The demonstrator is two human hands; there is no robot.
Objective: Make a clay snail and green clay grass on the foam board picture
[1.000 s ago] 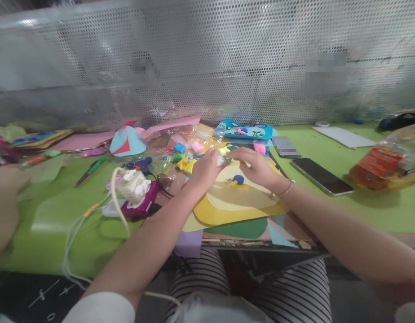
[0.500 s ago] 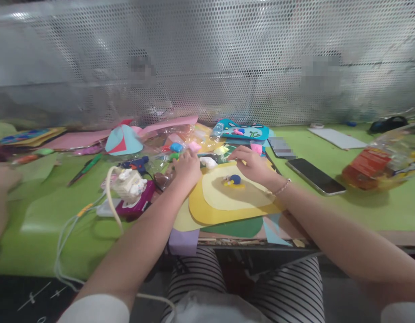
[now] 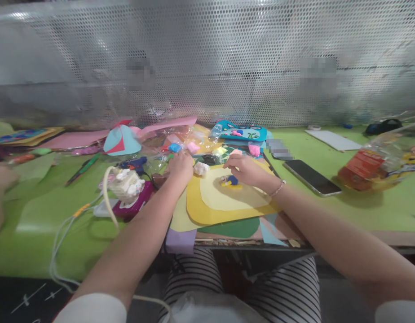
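The left hand (image 3: 181,167) bends down beside a white clay-like lump (image 3: 201,169), its grip hidden. The right hand (image 3: 241,167) curls near a blue-and-yellow figure (image 3: 231,181); whether it holds anything is unclear.

left grip (image 3: 181,167) — fingertip contact unclear

From my end I see a green worktop (image 3: 372,213) — coloured sheets (image 3: 202,216) by its near edge, a magenta block (image 3: 126,211) left of them, a phone (image 3: 311,177) to their right, a white panel (image 3: 333,139) toward the far edge.
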